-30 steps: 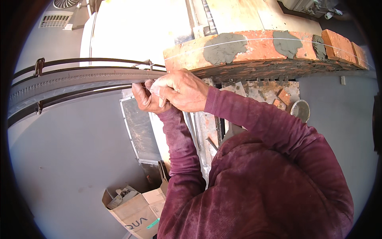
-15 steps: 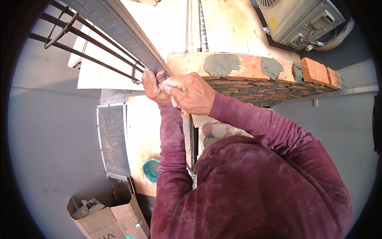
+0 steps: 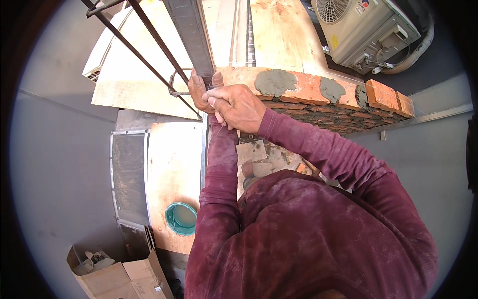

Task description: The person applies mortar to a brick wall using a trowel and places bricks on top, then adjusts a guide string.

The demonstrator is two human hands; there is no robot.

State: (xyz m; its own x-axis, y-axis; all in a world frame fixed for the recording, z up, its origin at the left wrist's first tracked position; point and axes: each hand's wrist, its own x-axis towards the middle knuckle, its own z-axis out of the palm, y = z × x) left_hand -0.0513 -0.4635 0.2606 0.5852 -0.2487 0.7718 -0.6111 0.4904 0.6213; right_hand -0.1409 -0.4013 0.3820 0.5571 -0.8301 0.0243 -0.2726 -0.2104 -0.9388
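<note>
My left hand (image 3: 200,95) grips the grey metal post (image 3: 191,37) low down, fingers on one side and thumb on the other. My right hand (image 3: 240,107) is closed in a pinch beside it, crossing in front of the left wrist. A thin string (image 3: 219,131) hangs from the right fingers, and a fine line also runs up near the left thumb. Right of the hands stands a curved brick wall (image 3: 303,83), with patches of wet grey mortar (image 3: 276,82) on its top course. Two bricks (image 3: 382,94) sit higher at its far right end.
Dark steel rods (image 3: 134,50) with tie loops slant down left of the post. An air-conditioner unit (image 3: 366,30) stands at the upper right. A teal bucket (image 3: 181,218) rests on a plywood board (image 3: 172,164); a cardboard box (image 3: 107,279) holds scraps at lower left.
The view has shifted, so the post looks more upright and the bucket and floor show more. Both hands stay together at the post, with only slight finger movement.
</note>
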